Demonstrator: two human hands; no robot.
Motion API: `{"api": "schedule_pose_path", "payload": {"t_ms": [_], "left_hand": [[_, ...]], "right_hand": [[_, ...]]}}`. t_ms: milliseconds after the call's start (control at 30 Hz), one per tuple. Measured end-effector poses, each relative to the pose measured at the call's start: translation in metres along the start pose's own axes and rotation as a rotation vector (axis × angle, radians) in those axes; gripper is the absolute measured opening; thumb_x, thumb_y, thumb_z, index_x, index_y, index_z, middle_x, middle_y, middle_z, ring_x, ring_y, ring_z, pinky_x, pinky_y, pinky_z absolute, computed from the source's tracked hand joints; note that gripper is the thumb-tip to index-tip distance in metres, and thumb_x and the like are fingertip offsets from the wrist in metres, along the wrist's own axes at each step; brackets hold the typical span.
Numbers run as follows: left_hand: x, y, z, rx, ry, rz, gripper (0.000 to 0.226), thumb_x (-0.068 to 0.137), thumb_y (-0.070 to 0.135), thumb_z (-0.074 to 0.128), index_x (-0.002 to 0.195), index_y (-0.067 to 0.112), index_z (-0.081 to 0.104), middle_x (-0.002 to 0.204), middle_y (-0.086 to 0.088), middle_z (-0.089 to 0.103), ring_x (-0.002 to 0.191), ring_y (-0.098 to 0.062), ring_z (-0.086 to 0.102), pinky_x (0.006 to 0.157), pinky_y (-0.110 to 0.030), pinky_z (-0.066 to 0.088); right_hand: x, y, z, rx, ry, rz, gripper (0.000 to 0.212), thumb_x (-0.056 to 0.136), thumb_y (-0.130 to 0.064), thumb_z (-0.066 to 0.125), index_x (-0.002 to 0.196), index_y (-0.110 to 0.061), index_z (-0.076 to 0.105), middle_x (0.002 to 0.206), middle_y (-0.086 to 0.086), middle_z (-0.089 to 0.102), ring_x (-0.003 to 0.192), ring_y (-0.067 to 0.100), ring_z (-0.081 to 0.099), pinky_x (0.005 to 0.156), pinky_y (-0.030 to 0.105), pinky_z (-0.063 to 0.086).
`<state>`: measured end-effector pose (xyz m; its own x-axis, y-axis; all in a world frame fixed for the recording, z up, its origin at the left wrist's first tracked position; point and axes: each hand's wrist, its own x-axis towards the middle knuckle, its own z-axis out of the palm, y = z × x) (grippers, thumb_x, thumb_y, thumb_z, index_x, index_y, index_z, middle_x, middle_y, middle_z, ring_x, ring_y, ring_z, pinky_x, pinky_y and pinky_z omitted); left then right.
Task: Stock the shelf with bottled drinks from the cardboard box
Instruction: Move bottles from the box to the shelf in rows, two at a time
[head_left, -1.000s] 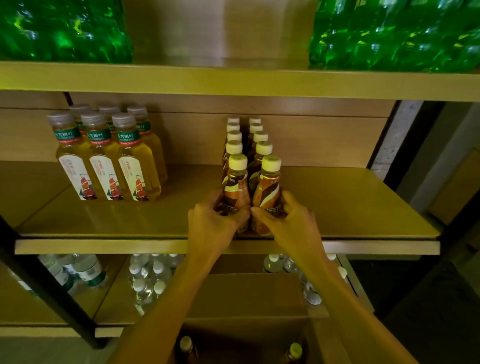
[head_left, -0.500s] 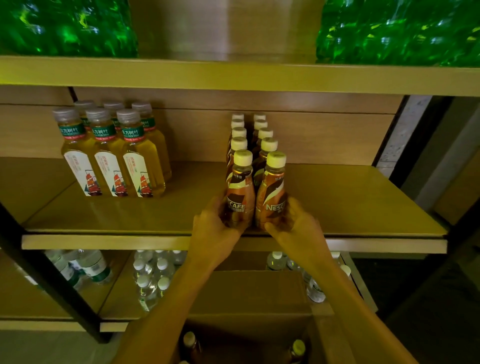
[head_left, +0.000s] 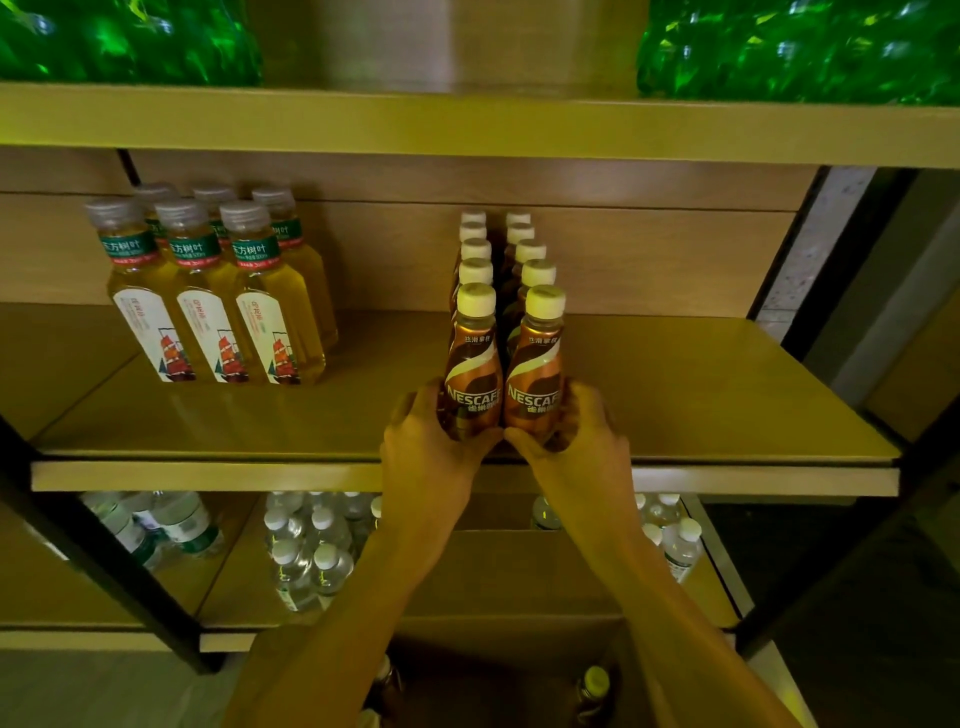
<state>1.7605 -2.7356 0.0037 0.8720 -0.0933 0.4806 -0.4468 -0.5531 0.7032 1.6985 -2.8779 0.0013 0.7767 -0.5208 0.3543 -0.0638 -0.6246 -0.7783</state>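
Two rows of brown coffee bottles with cream caps stand on the middle shelf (head_left: 701, 395). My left hand (head_left: 426, 447) wraps the base of the front left coffee bottle (head_left: 474, 358). My right hand (head_left: 582, 441) wraps the base of the front right coffee bottle (head_left: 537, 364). Both bottles stand upright near the shelf's front edge, labels facing me. Below, between my forearms, the cardboard box (head_left: 498, 582) is open, with bottle caps (head_left: 595, 678) showing inside.
Yellow tea bottles (head_left: 208, 291) stand in two rows at the left of the same shelf. Green bottle packs (head_left: 800, 47) fill the top shelf. Clear water bottles (head_left: 306, 551) sit on the lower shelf. A black upright (head_left: 104, 561) crosses lower left.
Both hands have turned the two front coffee bottles so their labels face me, and shifted lower on them. The view has moved slightly.
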Motion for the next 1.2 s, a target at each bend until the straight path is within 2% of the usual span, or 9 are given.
{"api": "schedule_pose_path", "payload": {"t_ms": [133,233,333,533,667,767,967,1067,1200], "left_hand": [[0.001,0.001,-0.002,0.041,-0.019,0.034,0.068,0.069,0.047,0.085,0.123,0.014,0.061,0.107,-0.003,0.064,0.095,-0.022,0.064,0.074,-0.034,0.055],[-0.001,0.0,-0.01,0.214,-0.045,0.112,0.065,0.074,0.057,0.077,0.119,0.013,0.062,0.11,-0.005,0.063,0.101,-0.025,0.061,0.076,-0.033,0.049],[-0.006,-0.004,-0.021,0.365,-0.019,0.204,0.062,0.079,0.064,0.067,0.116,0.014,0.065,0.112,-0.005,0.065,0.108,-0.027,0.06,0.082,-0.035,0.05],[-0.037,-0.024,-0.046,0.451,-0.09,0.234,0.067,0.083,0.068,0.048,0.117,0.013,0.067,0.125,-0.009,0.064,0.124,-0.031,0.054,0.092,-0.047,0.053],[-0.072,-0.033,-0.057,0.414,-0.068,0.265,0.059,0.083,0.061,0.052,0.116,0.014,0.067,0.124,-0.006,0.063,0.122,-0.029,0.055,0.091,-0.045,0.054],[-0.105,-0.045,-0.056,0.413,-0.133,0.262,0.063,0.085,0.062,0.053,0.125,0.014,0.064,0.13,-0.003,0.058,0.125,-0.024,0.053,0.094,-0.04,0.053],[-0.17,-0.091,-0.021,0.478,-0.37,0.12,0.065,0.084,0.067,0.046,0.126,0.02,0.061,0.131,0.001,0.056,0.113,-0.022,0.061,0.074,-0.036,0.059],[-0.202,-0.122,0.001,0.542,-0.514,0.045,0.067,0.083,0.066,0.044,0.123,0.017,0.065,0.128,-0.003,0.06,0.116,-0.026,0.061,0.08,-0.04,0.059],[-0.23,-0.149,0.026,0.574,-0.651,-0.05,0.07,0.085,0.065,0.044,0.131,0.015,0.061,0.134,-0.004,0.059,0.127,-0.027,0.054,0.089,-0.043,0.056]], "right_hand": [[-0.002,-0.001,-0.001,-0.075,-0.033,-0.017,0.073,0.078,-0.045,0.08,0.137,-0.019,0.044,0.13,0.002,0.056,0.111,0.02,0.064,0.087,0.028,0.054],[-0.006,-0.002,-0.007,-0.333,-0.041,-0.124,0.072,0.085,-0.057,0.068,0.138,-0.013,0.045,0.131,0.007,0.055,0.12,0.028,0.055,0.09,0.039,0.054],[-0.013,0.001,-0.018,-0.493,-0.033,-0.192,0.064,0.09,-0.063,0.055,0.133,-0.015,0.052,0.131,0.005,0.056,0.124,0.027,0.051,0.092,0.039,0.053],[-0.047,0.015,-0.035,-0.523,0.039,-0.31,0.049,0.092,-0.053,0.055,0.122,-0.016,0.064,0.126,0.005,0.062,0.117,0.028,0.058,0.087,0.045,0.056],[-0.08,0.027,-0.037,-0.561,0.0,-0.283,0.049,0.093,-0.053,0.055,0.127,-0.018,0.062,0.133,0.004,0.059,0.127,0.026,0.052,0.096,0.044,0.053],[-0.108,0.042,-0.031,-0.565,-0.02,-0.284,0.051,0.094,-0.053,0.052,0.128,-0.017,0.062,0.129,0.004,0.061,0.124,0.025,0.056,0.096,0.041,0.053],[-0.16,0.101,-0.003,-0.577,-0.243,-0.104,0.05,0.094,-0.05,0.057,0.134,-0.02,0.057,0.137,0.001,0.057,0.13,0.026,0.051,0.098,0.04,0.051],[-0.187,0.135,0.01,-0.588,-0.394,0.065,0.053,0.098,-0.054,0.047,0.141,-0.023,0.051,0.146,-0.001,0.05,0.137,0.023,0.044,0.105,0.039,0.047],[-0.209,0.168,0.02,-0.637,-0.47,0.177,0.054,0.098,-0.054,0.045,0.142,-0.022,0.05,0.148,0.0,0.05,0.137,0.02,0.045,0.106,0.034,0.045]]}}
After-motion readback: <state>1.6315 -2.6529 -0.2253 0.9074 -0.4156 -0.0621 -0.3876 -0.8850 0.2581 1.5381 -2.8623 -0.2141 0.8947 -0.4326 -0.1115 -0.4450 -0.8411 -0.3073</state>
